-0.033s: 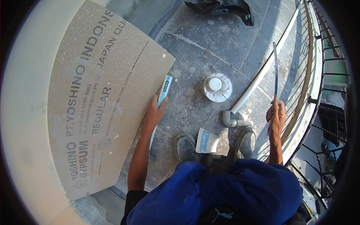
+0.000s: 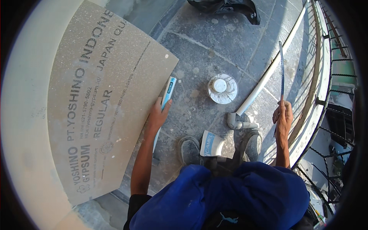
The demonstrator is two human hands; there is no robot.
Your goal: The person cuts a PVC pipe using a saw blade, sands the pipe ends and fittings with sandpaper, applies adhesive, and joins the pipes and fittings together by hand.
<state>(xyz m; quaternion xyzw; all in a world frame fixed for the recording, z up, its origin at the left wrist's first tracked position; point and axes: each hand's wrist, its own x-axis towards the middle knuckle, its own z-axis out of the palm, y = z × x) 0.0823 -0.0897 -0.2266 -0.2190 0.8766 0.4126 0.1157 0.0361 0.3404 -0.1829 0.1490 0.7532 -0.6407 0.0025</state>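
Note:
My left hand (image 2: 160, 111) is closed around a white pipe (image 2: 168, 88) with a blue printed band. The pipe slants alongside the edge of a large gypsum board (image 2: 115, 96), and its lower part is partly hidden by my forearm. On the right, my right hand (image 2: 283, 117) grips the lower end of a hacksaw blade (image 2: 281, 69), a thin dark strip pointing away from me. Grey pipe elbow fittings (image 2: 239, 122) lie by my right shoe. Behind them, a long white pipe (image 2: 268, 76) runs off toward the far right.
A clear round container with a white cap (image 2: 219, 86) stands mid-floor. A cut white-and-blue tub piece (image 2: 212, 144) sits between my shoes. A black plastic bag (image 2: 230, 8) lies far ahead. A low curved ledge with a railing and black netting (image 2: 326, 115) borders the right side.

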